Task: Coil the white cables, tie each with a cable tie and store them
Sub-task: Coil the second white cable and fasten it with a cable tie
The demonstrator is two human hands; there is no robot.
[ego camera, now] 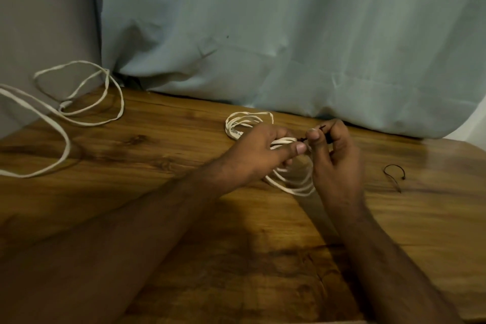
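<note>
The coiled white cable (247, 123) lies on the wooden table (184, 192), in the middle, just in front of the hanging blue curtain (289, 34). It is the thing to find everything else by. Its loops are bunched together at one spot so that a tie can go round all of them at once.

The left hand (257, 155) is curled round that bunch and grips it. I think it does this to keep the loops from springing apart. The thumb sticks out toward the other hand.

The right hand (334, 155) is just to the right of the coil, almost touching the left thumb. Its thumb and fingers pinch a thin black cable tie (321, 129), and the tip of the tie pokes up above the fingers. It looks like the tie is being threaded or pulled tight round the bunch (the picture is too blurry to tell which).

Well to the right of the coil, a second black cable tie (394, 175) lies on the table, bent in a loop. It is likely waiting for the next cable.

Far to the left of the coil, a loose white cable (79, 102) sprawls in big open loops, partly hanging past the table edge. It is not coiled yet.
</note>
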